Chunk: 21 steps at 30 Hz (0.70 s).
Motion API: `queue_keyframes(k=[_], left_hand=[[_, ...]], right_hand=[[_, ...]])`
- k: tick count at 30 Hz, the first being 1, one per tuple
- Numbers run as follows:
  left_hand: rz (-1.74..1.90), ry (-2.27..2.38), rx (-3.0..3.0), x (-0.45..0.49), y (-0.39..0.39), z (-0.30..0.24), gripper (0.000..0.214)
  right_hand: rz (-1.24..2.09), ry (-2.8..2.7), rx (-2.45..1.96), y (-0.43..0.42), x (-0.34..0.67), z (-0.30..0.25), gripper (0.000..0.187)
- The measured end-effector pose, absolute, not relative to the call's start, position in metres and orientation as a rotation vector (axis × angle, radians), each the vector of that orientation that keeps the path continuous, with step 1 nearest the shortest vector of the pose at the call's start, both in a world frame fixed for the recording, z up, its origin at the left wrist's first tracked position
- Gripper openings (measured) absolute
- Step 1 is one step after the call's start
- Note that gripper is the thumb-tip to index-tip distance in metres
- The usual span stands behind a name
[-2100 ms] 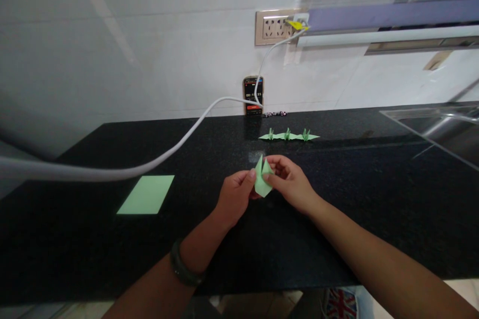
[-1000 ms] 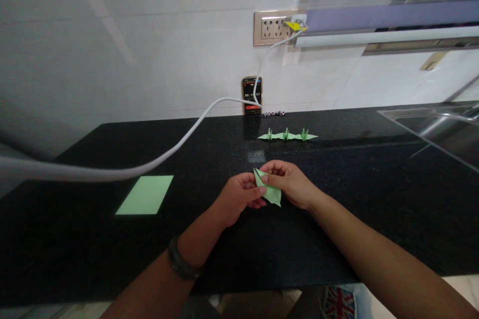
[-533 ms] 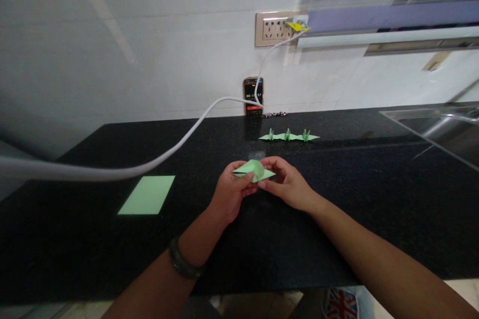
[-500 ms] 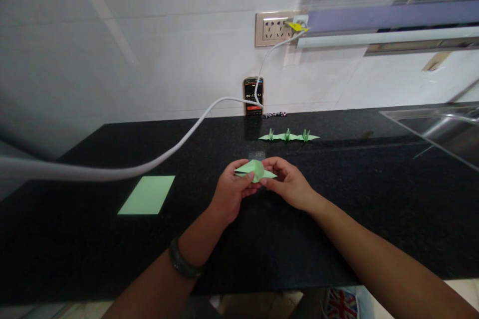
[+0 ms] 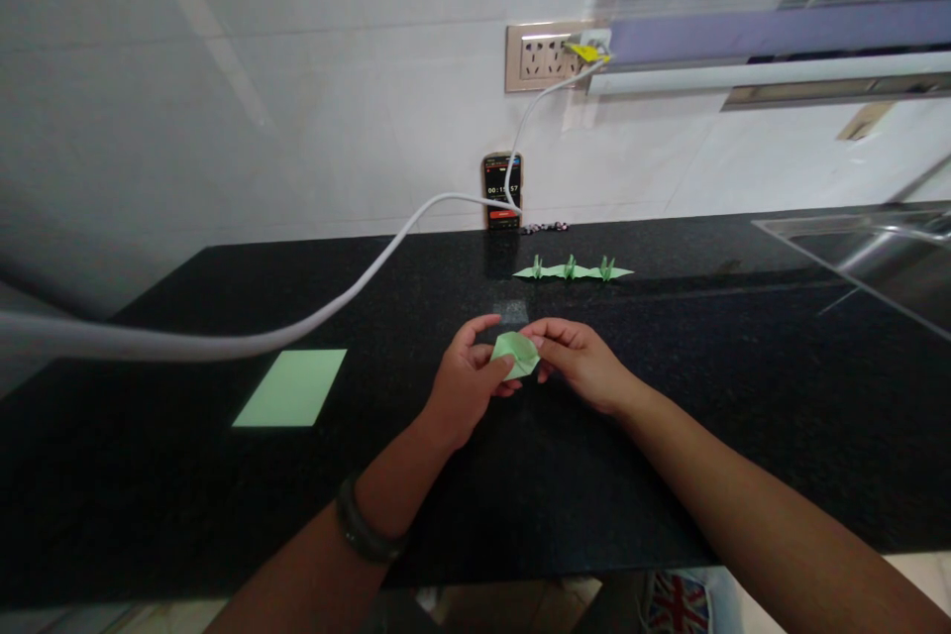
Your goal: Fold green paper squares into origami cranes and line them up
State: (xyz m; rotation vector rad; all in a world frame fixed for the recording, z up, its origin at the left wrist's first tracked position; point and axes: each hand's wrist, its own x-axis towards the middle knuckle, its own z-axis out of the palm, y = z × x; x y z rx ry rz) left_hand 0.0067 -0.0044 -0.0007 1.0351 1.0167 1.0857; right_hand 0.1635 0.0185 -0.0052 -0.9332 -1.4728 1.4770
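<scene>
Between my hands, a little above the counter, is a partly folded piece of light green origami paper [image 5: 518, 355]. My left hand [image 5: 467, 378] pinches its left side, thumb on top and the index finger stretched out beyond it. At the paper's upper right edge, my right hand [image 5: 583, 365] grips it between thumb and fingers. Farther back stand three small green paper cranes [image 5: 571, 268] in a row, their wings touching or overlapping. To the left lies a flat stack or sheet of green paper [image 5: 291, 388].
A phone [image 5: 503, 190] showing a timer leans on the wall, with a white cable [image 5: 416, 223] running across in front toward the wall socket [image 5: 546, 59]. A beaded string [image 5: 546, 228] lies beside it. At the right is a metal sink [image 5: 892, 253]. The dark counter [image 5: 185, 495] has its front edge near me.
The green paper has turned in my hands; its long side points no longer show, and it looks compact. My left index finger has lifted off, and my right fingers have closed at its upper right edge.
</scene>
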Motion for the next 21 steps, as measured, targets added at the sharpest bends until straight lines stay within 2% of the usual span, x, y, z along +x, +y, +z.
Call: queue_keyframes(k=[5, 10, 14, 17, 21], left_hand=[[1.018, 0.923, 1.054, 0.008, -0.006, 0.002, 0.059], [1.001, 0.935, 1.001, 0.009, -0.007, 0.0, 0.041], [1.106, 0.993, 0.905, 0.01, -0.004, -0.005, 0.034], [1.181, 1.019, 0.851, 0.01, -0.002, -0.007, 0.032], [1.186, 0.979, 0.812, 0.01, -0.002, -0.005, 0.028]], right_hand=[[1.489, -1.437, -0.932, 0.02, 0.164, -0.01, 0.02], [1.489, -1.313, -0.962, 0.021, 0.16, -0.013, 0.02], [1.131, -1.332, -1.087, 0.02, 0.158, -0.011, 0.024], [0.901, -1.44, -1.143, 0.016, 0.157, -0.009, 0.02], [1.115, -1.539, -1.068, 0.013, 0.152, -0.009, 0.018]])
